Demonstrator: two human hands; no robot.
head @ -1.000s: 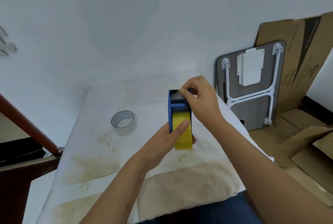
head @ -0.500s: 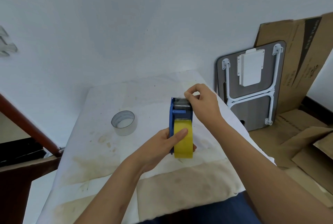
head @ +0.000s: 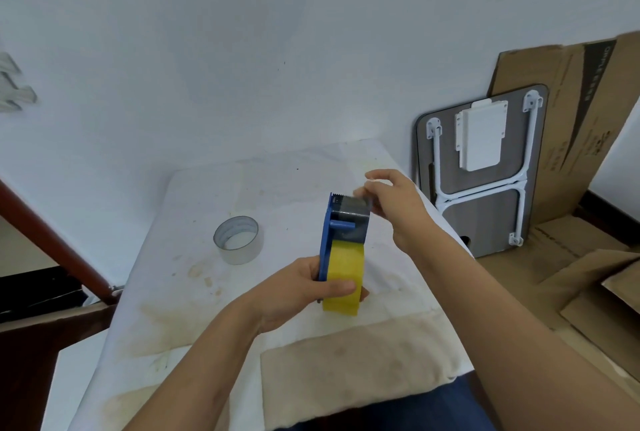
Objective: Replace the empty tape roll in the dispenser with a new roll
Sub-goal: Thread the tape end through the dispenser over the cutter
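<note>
A blue tape dispenser [head: 327, 240] stands upright above the table, with a yellow tape roll [head: 344, 274] seated in its lower part. My left hand [head: 298, 288] grips the dispenser and roll from the left, thumb across the yellow roll. My right hand [head: 394, 205] is at the dispenser's top right, thumb and fingers pinched at the edge of the grey strip [head: 349, 219] near the toothed blade. A nearly empty clear roll [head: 237, 240] lies flat on the table to the left, apart from both hands.
The white stained table [head: 194, 292] ends at a wall behind. A folded grey lap table [head: 485, 216] with white legs leans at the right, beside flattened cardboard [head: 571, 119]. A dark red wooden rail [head: 52, 240] runs at the left.
The dispenser has shifted slightly lower and toward me. My right hand has moved from over the dispenser's top to its upper right edge, fingers opened a little.
</note>
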